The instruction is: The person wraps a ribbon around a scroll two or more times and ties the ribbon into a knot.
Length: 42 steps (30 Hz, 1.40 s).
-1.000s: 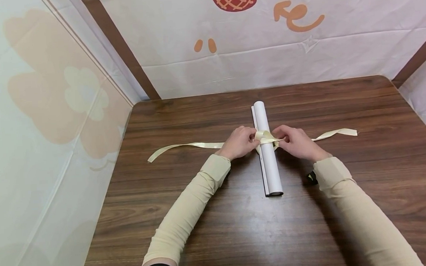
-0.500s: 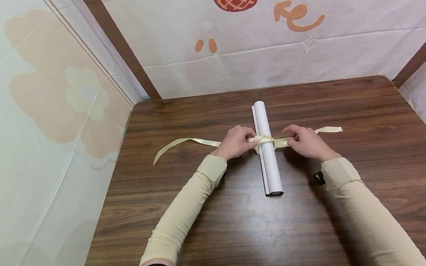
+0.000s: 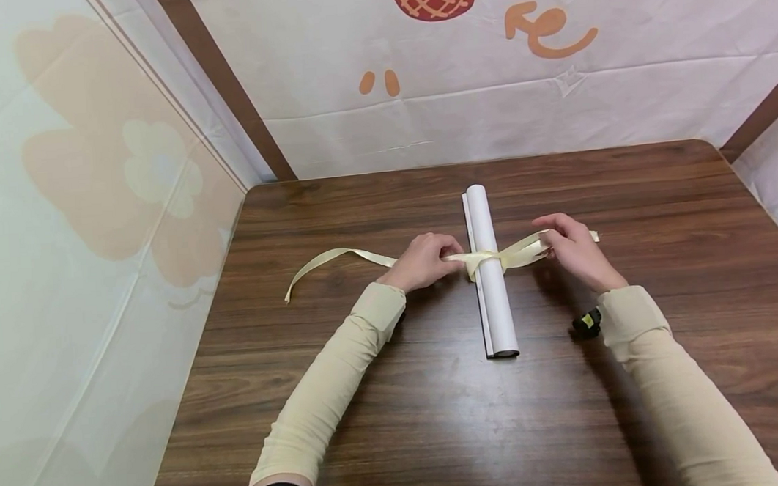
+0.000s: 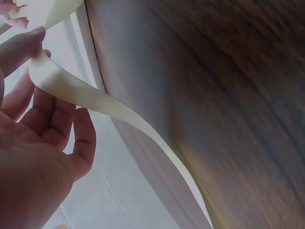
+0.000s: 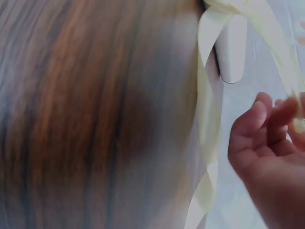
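A white paper roll (image 3: 495, 303) lies lengthwise on the table, with a pale yellow satin ribbon (image 3: 518, 254) wrapped and crossed around its middle. Left of the roll, my left hand (image 3: 423, 262) pinches the ribbon between thumb and fingertips; its tail curves away to the left. In the left wrist view the ribbon (image 4: 71, 88) runs from the thumb tip across the other fingers. On the right, my right hand (image 3: 577, 254) pinches a looped part of the ribbon, drawn out from the crossing. In the right wrist view another ribbon length (image 5: 207, 124) hangs beside that hand.
The dark wood table (image 3: 398, 411) extends around the roll, its back edge close to a white printed cloth wall (image 3: 331, 143). Another cloth wall (image 3: 101, 302) stands along the left side. A small black device (image 3: 588, 323) sits at my right wrist.
My right hand has moved right and slightly away, drawing the ribbon out and tightening the crossing over the roll. My left hand has shifted slightly left. The right tail has shortened.
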Tool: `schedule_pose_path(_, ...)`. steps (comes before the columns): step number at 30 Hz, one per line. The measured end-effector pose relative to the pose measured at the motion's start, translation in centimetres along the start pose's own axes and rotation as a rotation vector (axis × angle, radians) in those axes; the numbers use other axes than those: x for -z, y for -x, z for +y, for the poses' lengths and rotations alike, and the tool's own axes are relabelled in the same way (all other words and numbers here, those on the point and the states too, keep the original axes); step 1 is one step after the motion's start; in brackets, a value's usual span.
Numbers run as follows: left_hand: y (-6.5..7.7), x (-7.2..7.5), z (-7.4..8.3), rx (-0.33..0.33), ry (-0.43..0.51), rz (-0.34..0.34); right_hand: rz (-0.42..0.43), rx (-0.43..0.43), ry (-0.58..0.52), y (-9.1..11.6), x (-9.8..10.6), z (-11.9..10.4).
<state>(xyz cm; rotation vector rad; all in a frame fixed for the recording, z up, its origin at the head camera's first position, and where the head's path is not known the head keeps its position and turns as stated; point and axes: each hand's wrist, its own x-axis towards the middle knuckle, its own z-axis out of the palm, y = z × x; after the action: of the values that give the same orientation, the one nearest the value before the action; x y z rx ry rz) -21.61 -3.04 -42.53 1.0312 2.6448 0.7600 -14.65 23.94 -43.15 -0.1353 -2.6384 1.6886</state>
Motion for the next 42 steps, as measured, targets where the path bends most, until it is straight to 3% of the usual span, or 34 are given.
schedule_pose_path(4, 0.3, 0.3, -0.2, 0.011, 0.049, 0.008, 0.024, -0.027, -0.322, 0.1, 0.4, 0.0)
schedule_pose_path(8, 0.6, 0.4, -0.5, 0.028, 0.089, 0.019, -0.02, -0.037, -0.612, 0.4, 0.9, 0.2)
schedule_pose_path(10, 0.8, 0.4, -0.8, 0.037, 0.106, 0.02, -0.043, -0.045, -0.665, 0.5, 1.1, 0.2)
schedule_pose_path(13, 1.0, 0.5, -1.1, 0.049, 0.132, 0.015, -0.046, -0.047, -0.647, 0.7, 1.5, 0.4)
schedule_pose_path(19, 1.5, 1.1, -1.7, 0.068, 0.145, -0.009, -0.001, -0.006, -0.431, 0.7, 2.1, 1.3)
schedule_pose_path(24, 2.2, 1.6, -2.3, 0.08, 0.143, -0.03, 0.024, 0.019, -0.099, 1.0, 2.7, 1.7)
schedule_pose_path(32, 3.3, 2.7, -3.5, 0.11, 0.151, -0.035, 0.076, 0.157, 0.414, 1.7, 4.0, 1.4)
schedule_pose_path(36, 3.8, 3.4, -4.2, 0.117, 0.149, -0.015, 0.085, 0.203, 0.532, 2.0, 4.8, 1.6)
schedule_pose_path(42, 4.7, 4.4, -5.2, 0.139, 0.156, 0.008, 0.133, 0.223, 0.583, 2.3, 5.9, 2.1)
